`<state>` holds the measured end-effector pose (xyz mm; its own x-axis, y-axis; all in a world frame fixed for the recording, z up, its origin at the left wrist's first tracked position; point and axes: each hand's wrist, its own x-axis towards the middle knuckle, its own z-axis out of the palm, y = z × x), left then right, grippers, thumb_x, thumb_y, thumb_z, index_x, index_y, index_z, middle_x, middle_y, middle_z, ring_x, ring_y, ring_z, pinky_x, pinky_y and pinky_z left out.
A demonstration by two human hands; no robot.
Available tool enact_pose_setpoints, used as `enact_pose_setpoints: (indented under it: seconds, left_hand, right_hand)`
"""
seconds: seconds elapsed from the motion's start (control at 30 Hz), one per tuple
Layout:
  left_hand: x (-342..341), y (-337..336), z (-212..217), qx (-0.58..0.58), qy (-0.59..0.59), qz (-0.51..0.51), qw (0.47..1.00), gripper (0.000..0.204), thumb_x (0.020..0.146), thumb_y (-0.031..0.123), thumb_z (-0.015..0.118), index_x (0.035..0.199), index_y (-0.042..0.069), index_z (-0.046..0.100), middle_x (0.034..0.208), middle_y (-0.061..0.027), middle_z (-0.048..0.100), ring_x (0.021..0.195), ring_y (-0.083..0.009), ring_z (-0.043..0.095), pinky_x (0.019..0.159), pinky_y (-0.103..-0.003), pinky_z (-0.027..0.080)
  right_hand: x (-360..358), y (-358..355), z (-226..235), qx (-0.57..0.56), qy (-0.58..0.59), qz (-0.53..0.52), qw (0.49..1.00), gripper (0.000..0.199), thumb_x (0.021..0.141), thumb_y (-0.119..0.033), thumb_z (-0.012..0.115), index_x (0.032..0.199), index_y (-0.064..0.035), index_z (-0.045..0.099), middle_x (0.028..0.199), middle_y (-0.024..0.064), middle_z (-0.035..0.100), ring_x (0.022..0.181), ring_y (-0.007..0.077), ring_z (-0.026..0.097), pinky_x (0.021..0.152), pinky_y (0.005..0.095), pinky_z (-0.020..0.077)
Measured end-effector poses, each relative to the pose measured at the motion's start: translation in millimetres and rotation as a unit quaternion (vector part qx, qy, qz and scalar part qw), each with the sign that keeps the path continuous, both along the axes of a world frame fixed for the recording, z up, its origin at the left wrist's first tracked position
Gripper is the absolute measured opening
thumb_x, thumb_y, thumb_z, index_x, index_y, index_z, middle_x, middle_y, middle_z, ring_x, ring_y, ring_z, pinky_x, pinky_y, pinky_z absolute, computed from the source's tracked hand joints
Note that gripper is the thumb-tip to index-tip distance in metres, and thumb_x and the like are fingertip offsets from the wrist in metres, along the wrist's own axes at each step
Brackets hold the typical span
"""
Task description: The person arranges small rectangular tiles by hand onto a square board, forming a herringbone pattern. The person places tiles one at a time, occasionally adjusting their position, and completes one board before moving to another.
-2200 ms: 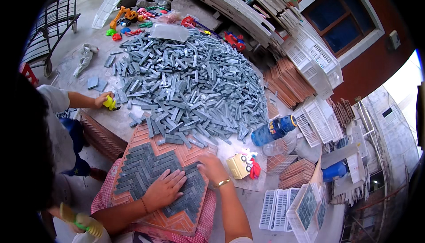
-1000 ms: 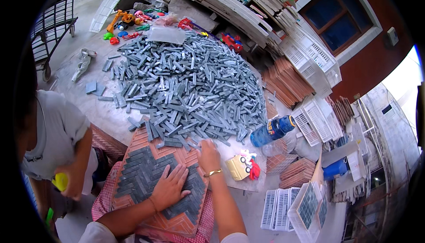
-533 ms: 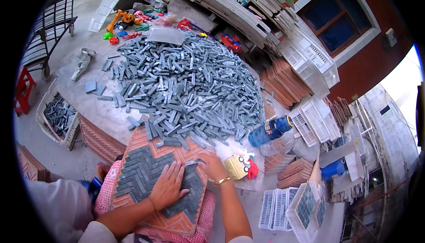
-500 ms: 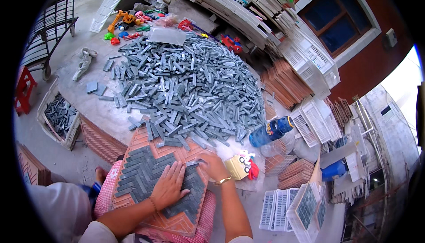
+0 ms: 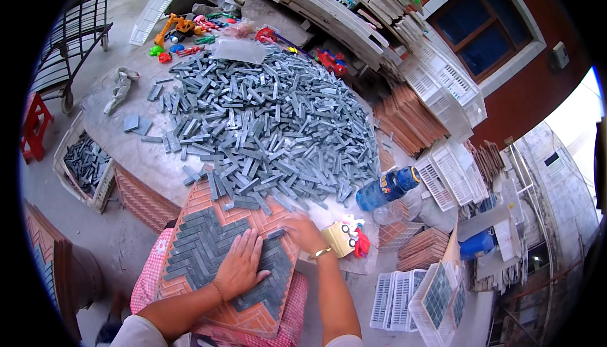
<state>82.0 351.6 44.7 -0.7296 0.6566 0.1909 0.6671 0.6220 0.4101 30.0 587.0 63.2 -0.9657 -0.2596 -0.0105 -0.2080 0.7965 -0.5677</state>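
A terracotta-coloured tray (image 5: pixel 218 194) with zigzag ridges rests on my lap. Much of it is filled with dark grey stone strips (image 5: pixel 196 246) in a herringbone pattern. My left hand (image 5: pixel 241 260) lies flat on the strips, fingers stretched. Just right of it, my right hand (image 5: pixel 305 233) pinches at the end of a small grey stone strip (image 5: pixel 275 235) lying against the pattern's upper right edge. My fingers partly cover that strip. Beyond the tray spreads a large heap of loose grey strips (image 5: pixel 265 119), its near edge touching the tray's far corner.
A blue bottle (image 5: pixel 387 188) and a yellow toy vehicle (image 5: pixel 339 239) are right of the tray. White crates (image 5: pixel 395 299) and terracotta tray stacks (image 5: pixel 422 249) stand farther right. At left are a crate of strips (image 5: pixel 101 198), leaning trays (image 5: pixel 142 198) and a red stool (image 5: pixel 36 129).
My right hand has shifted slightly, and the strip by its fingertips now looks darker and lies flatter. The person in a grey top at lower left has mostly moved out of view.
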Motion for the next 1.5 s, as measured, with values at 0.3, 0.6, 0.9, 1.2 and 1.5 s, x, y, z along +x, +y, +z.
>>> enact_pose_setpoints:
  seconds: [0.3,0.6,0.9,1.2,1.5]
  left_hand:
    - [0,-2,1,0.002,0.005,0.004,1.0,0.083,0.083,0.049,0.057,0.137,-0.008,0.031,0.144,-0.0272,0.029,0.136,-0.0392,0.024,0.112,-0.048,0.019]
    - [0,-4,-1,0.005,0.022,0.003,1.0,0.082,0.082,0.05,0.057,0.135,-0.008,0.034,0.143,-0.0272,0.029,0.135,-0.0394,0.026,0.112,-0.048,0.02]
    - [-1,-3,-3,0.019,0.023,0.0,1.0,0.081,0.082,0.05,0.057,0.134,-0.009,0.036,0.143,-0.0271,0.03,0.135,-0.0392,0.026,0.112,-0.047,0.021]
    - [-1,-5,-7,-0.003,0.039,-0.007,0.999,0.08,0.084,0.051,0.053,0.134,-0.008,0.036,0.144,-0.0212,0.033,0.136,-0.0343,0.027,0.112,-0.047,0.02]
    - [-3,1,-10,0.009,0.052,-0.012,0.999,0.078,0.085,0.052,0.05,0.135,-0.007,0.037,0.143,-0.021,0.034,0.135,-0.033,0.028,0.112,-0.047,0.02]
  right_hand:
    - [-1,-29,3,0.013,0.057,-0.049,0.997,0.016,0.08,-0.009,0.062,0.094,-0.0024,0.063,0.092,0.0156,0.06,0.09,0.0357,0.057,0.08,0.0411,0.046]
    - [16,-39,0,-0.04,0.097,-0.054,0.993,0.019,0.074,-0.01,0.069,0.091,-0.0023,0.064,0.09,0.0142,0.06,0.086,0.0324,0.059,0.076,0.038,0.047]
    - [24,-38,-9,0.017,0.12,-0.089,0.989,0.014,0.075,-0.008,0.068,0.086,-0.0023,0.062,0.09,0.0132,0.06,0.084,0.0344,0.058,0.074,0.0403,0.0471]
    - [11,-54,5,0.083,0.119,-0.077,0.986,0.015,0.077,-0.011,0.065,0.089,-0.0034,0.062,0.088,0.0132,0.061,0.085,0.0343,0.059,0.074,0.0416,0.0475]
    - [-26,-64,-22,-0.006,0.052,-0.238,0.97,0.022,0.077,-0.011,0.067,0.097,-0.0024,0.064,0.089,0.0121,0.068,0.081,0.0223,0.066,0.07,0.0331,0.0519]
